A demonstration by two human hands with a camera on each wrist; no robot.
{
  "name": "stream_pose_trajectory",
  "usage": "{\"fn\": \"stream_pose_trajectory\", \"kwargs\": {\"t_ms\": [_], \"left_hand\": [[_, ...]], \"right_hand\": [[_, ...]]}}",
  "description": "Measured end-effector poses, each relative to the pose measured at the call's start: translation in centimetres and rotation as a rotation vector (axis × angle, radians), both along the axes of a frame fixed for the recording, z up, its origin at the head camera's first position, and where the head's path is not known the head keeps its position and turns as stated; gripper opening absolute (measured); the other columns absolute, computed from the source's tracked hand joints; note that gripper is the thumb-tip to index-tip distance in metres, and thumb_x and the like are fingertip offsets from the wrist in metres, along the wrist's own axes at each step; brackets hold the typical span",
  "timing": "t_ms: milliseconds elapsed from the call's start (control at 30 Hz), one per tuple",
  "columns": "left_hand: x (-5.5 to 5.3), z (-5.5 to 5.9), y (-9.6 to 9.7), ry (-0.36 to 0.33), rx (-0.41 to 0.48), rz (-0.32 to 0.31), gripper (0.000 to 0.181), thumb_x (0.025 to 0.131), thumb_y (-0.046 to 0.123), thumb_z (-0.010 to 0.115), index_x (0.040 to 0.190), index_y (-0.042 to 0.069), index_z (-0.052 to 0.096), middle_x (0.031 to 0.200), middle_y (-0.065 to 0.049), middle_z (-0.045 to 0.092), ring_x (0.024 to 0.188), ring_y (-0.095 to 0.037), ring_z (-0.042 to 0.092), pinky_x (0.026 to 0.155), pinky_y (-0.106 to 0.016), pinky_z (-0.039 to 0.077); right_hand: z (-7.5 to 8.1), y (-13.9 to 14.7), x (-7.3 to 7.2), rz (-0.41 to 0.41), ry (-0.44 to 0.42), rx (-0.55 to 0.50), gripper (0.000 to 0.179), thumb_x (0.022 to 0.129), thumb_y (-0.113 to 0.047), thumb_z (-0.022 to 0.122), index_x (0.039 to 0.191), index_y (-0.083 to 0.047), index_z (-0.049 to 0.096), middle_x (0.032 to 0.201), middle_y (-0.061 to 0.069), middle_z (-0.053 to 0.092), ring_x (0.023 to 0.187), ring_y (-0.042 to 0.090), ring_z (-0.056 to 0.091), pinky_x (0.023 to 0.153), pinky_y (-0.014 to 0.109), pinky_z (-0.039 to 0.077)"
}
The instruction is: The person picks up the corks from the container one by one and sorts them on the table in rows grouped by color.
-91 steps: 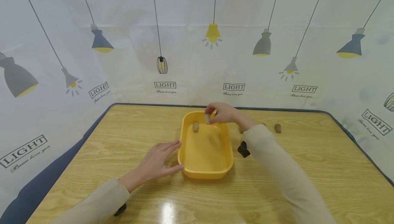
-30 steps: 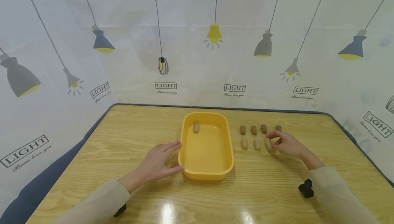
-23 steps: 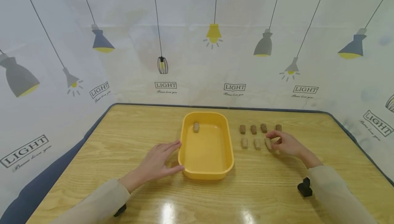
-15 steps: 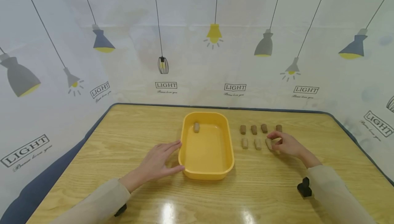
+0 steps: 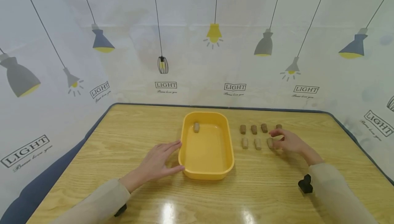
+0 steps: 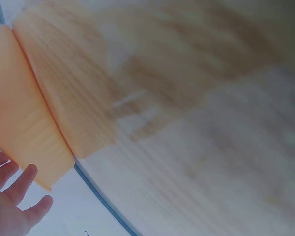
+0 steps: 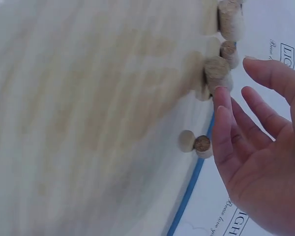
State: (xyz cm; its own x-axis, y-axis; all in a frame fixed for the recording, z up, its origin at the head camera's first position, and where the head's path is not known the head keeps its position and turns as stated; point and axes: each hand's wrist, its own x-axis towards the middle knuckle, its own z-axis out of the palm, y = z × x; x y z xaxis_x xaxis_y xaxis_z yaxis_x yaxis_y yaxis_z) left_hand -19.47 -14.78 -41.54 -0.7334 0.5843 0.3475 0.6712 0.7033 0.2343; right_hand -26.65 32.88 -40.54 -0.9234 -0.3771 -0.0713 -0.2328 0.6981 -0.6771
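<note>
A yellow plastic bin [image 5: 205,175] stands on the wooden table with one light cork [image 5: 196,127] lying inside near its far left corner. My left hand [image 5: 155,162], fingers spread, rests its fingertips and thumb along the bin's left side. Right of the bin, three light corks form a front row, and several darker corks [image 5: 253,129] form a row behind. At the right end of the front row is a light cork [image 5: 270,143]; my right hand [image 5: 289,142] is right beside it, thumb and fingers parted. In the right wrist view, the fingertips overlap this cork's [image 7: 217,71] lower edge.
The rightmost dark cork [image 5: 278,127] sits just behind the right hand, partly hidden by it. Dark edging [image 5: 227,107] borders the table, and a lamp-printed curtain [image 5: 197,63] rises behind. A black wrist mount [image 5: 305,184] hangs below the right sleeve.
Three seconds ago the right hand held a light cork over the bin; by one second ago it pinched the cork in the front row. Now its fingers have parted from that cork. Left hand unmoved.
</note>
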Motion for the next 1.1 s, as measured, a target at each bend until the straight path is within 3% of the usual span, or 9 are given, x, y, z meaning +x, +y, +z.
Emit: {"fn": "stream_pose_trajectory", "kwargs": {"t_ms": [100, 200, 300, 400, 567, 833, 967, 1100], "left_hand": [[0.0, 0.0, 0.0, 0.001, -0.002, 0.000, 0.074, 0.081, 0.058, 0.055, 0.133, 0.005, 0.047, 0.136, -0.007, 0.044, 0.118, -0.024, 0.046, 0.095, -0.047, 0.036], [0.0, 0.1, 0.0, -0.001, -0.010, 0.006, 0.074, 0.081, 0.058, 0.055, 0.133, 0.006, 0.047, 0.137, -0.006, 0.044, 0.119, -0.024, 0.046, 0.095, -0.046, 0.036], [0.0, 0.1, 0.0, 0.001, -0.018, 0.009, 0.075, 0.081, 0.058, 0.055, 0.134, 0.006, 0.046, 0.137, -0.006, 0.043, 0.119, -0.023, 0.045, 0.096, -0.046, 0.036], [0.0, 0.2, 0.0, 0.007, -0.019, 0.009, 0.075, 0.081, 0.059, 0.054, 0.134, 0.006, 0.046, 0.137, -0.006, 0.043, 0.119, -0.024, 0.045, 0.096, -0.046, 0.036], [0.0, 0.3, 0.1, 0.024, -0.014, 0.005, 0.076, 0.082, 0.061, 0.052, 0.133, 0.005, 0.048, 0.136, -0.007, 0.045, 0.117, -0.024, 0.047, 0.094, -0.046, 0.037], [0.0, 0.2, 0.0, 0.002, -0.025, 0.013, 0.075, 0.081, 0.059, 0.054, 0.134, 0.006, 0.046, 0.137, -0.006, 0.043, 0.119, -0.023, 0.046, 0.096, -0.045, 0.036], [0.0, 0.2, 0.0, -0.005, -0.026, 0.013, 0.075, 0.081, 0.059, 0.055, 0.134, 0.006, 0.046, 0.138, -0.006, 0.043, 0.119, -0.023, 0.045, 0.096, -0.045, 0.035], [0.0, 0.1, 0.0, -0.010, -0.023, 0.013, 0.075, 0.081, 0.058, 0.055, 0.134, 0.006, 0.046, 0.138, -0.006, 0.042, 0.119, -0.023, 0.045, 0.096, -0.045, 0.035]], "right_hand": [[1.0, 0.0, -0.2, -0.003, 0.049, 0.034, 0.044, 0.089, -0.013, 0.057, 0.123, 0.011, 0.044, 0.118, 0.030, 0.047, 0.094, 0.037, 0.053, 0.071, 0.040, 0.047], [2.1, -0.3, -0.5, -0.014, 0.086, 0.027, 0.042, 0.091, -0.014, 0.056, 0.123, 0.011, 0.044, 0.118, 0.029, 0.048, 0.096, 0.038, 0.052, 0.071, 0.041, 0.046], [3.5, -1.1, -1.0, -0.013, 0.088, -0.022, 0.041, 0.092, -0.013, 0.054, 0.125, 0.008, 0.043, 0.119, 0.030, 0.046, 0.087, 0.033, 0.055, 0.065, 0.040, 0.048], [5.0, -2.7, -1.7, -0.008, 0.101, -0.037, 0.040, 0.093, -0.014, 0.053, 0.127, 0.004, 0.044, 0.120, 0.026, 0.047, 0.084, 0.029, 0.056, 0.062, 0.038, 0.048], [7.0, -6.6, -2.9, 0.012, 0.111, -0.003, 0.039, 0.092, -0.021, 0.055, 0.125, -0.001, 0.048, 0.121, 0.019, 0.050, 0.091, 0.028, 0.055, 0.070, 0.038, 0.049], [8.2, -13.4, -4.9, 0.114, 0.174, -0.026, 0.035, 0.087, -0.013, 0.061, 0.119, 0.000, 0.053, 0.115, 0.018, 0.055, 0.086, 0.026, 0.058, 0.068, 0.035, 0.050], [8.0, -16.4, -5.7, 0.150, 0.187, -0.012, 0.036, 0.086, -0.014, 0.063, 0.118, -0.001, 0.054, 0.115, 0.018, 0.055, 0.091, 0.026, 0.057, 0.076, 0.037, 0.049], [7.2, -18.9, -6.2, 0.176, 0.143, 0.012, 0.037, 0.086, -0.014, 0.063, 0.119, 0.000, 0.054, 0.116, 0.017, 0.055, 0.101, 0.030, 0.053, 0.087, 0.039, 0.045]]}}
